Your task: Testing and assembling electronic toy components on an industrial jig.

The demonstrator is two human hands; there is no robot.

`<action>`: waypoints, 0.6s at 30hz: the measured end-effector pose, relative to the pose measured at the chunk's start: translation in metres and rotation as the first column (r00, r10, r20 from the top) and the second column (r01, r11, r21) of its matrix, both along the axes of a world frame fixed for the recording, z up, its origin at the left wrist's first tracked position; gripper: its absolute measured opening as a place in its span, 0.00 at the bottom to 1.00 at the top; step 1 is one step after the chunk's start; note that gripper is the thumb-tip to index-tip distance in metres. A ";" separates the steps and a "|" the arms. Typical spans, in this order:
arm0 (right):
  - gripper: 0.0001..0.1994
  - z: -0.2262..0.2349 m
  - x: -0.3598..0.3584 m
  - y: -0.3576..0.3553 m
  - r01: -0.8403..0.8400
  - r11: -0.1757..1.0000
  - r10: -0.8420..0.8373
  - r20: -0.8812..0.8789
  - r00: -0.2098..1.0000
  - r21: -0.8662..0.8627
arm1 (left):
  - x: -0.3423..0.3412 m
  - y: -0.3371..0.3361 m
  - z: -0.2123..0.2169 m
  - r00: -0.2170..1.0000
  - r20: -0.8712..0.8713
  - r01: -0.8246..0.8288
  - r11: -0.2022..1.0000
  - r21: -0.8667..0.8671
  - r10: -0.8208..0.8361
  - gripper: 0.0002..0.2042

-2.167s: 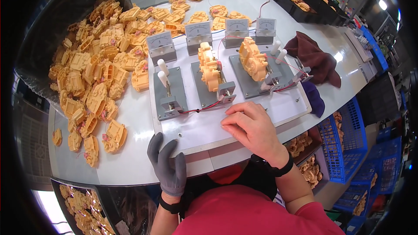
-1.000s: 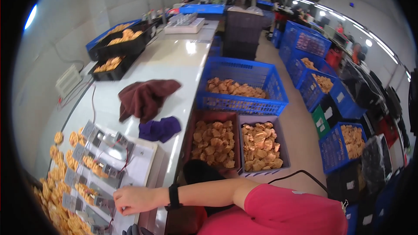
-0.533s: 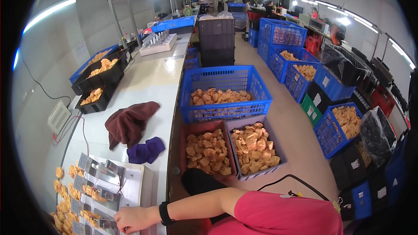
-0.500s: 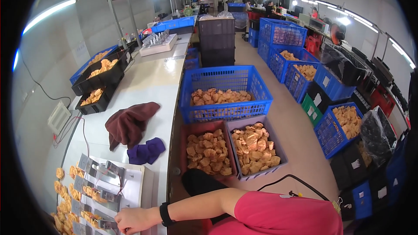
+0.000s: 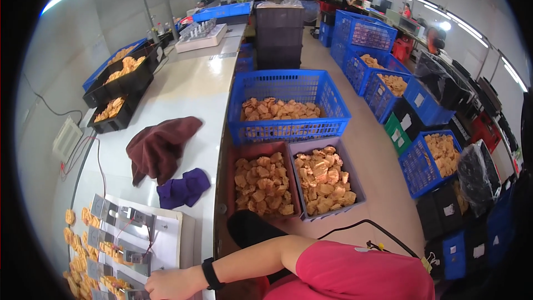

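White worktable [image 5: 189, 94] runs away down the left of a long workshop, with crates lining the floor beside it. On the tabletop I count two black trays [image 5: 119, 86] of orange parts at the far end, one brown cloth [image 5: 158, 147], one purple cloth [image 5: 183, 188] just beside it, and a white base board [image 5: 166, 239] carrying a row of grey metal fixtures [image 5: 119, 228], at least four, some loaded with orange parts. Loose orange parts [image 5: 75, 239] lie scattered along the board's far side. On the floor beside the table stand one large blue basket [image 5: 288, 105], one red bin [image 5: 261, 183] and one grey bin [image 5: 325, 180], all holding orange pieces.

Only one hand shows: the right hand [image 5: 166, 284], bare, a black band [image 5: 210, 273] on its wrist, stretched across to the nearest fixture at the board's near end. Its fingers curl against the metal, touching it, but whether they actually grip it I cannot tell. The left hand is out of sight.
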State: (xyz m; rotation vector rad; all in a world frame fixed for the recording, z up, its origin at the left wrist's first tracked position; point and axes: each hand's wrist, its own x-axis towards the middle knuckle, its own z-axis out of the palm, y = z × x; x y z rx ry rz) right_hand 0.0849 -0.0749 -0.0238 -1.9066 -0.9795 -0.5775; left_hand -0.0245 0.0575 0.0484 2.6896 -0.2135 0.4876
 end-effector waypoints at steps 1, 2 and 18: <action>0.06 -0.006 0.002 0.003 0.035 0.998 -0.035 -0.005 0.999 0.046 | 0.001 -0.001 -0.003 0.999 0.040 0.006 1.000 -0.008 -0.005 0.14; 0.06 -0.005 0.001 0.005 0.012 0.999 -0.012 -0.008 1.000 0.052 | 0.002 0.000 -0.007 0.997 0.080 0.006 1.000 -0.016 -0.005 0.13; 0.08 0.013 -0.019 -0.008 0.067 0.996 -0.064 -0.056 0.996 0.054 | -0.006 -0.003 -0.004 0.998 0.037 -0.046 0.986 -0.163 0.053 0.15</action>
